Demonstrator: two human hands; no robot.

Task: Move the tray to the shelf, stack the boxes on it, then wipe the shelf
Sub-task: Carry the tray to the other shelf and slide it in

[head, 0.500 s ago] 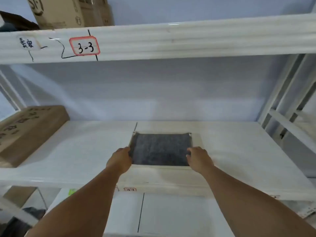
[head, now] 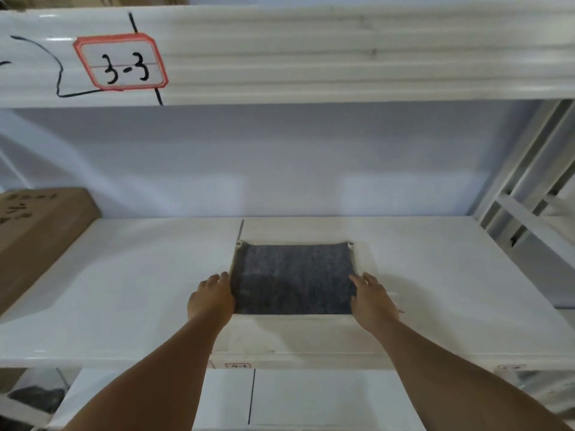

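A shallow white tray (head: 366,259) lined with dark grey felt lies flat on the white shelf (head: 124,290), near its front edge and about mid-width. My left hand (head: 211,298) is on the tray's left rim, fingers pointing forward along it. On the right rim sits my right hand (head: 371,298), fingers slightly spread. Both thumbs are hidden. Two small white pegs stand at the tray's far corners. No wiping cloth is in view.
A brown cardboard box (head: 37,237) lies on the shelf at the far left. The beam above carries a red-framed label "3-3" (head: 121,62). White rack uprights (head: 529,181) close off the right side. A lower shelf (head: 311,399) shows beneath my arms.
The view has come closer and tilted slightly. The tray and both hands sit in nearly the same spot on the shelf; my fingers look more stretched along the rims.
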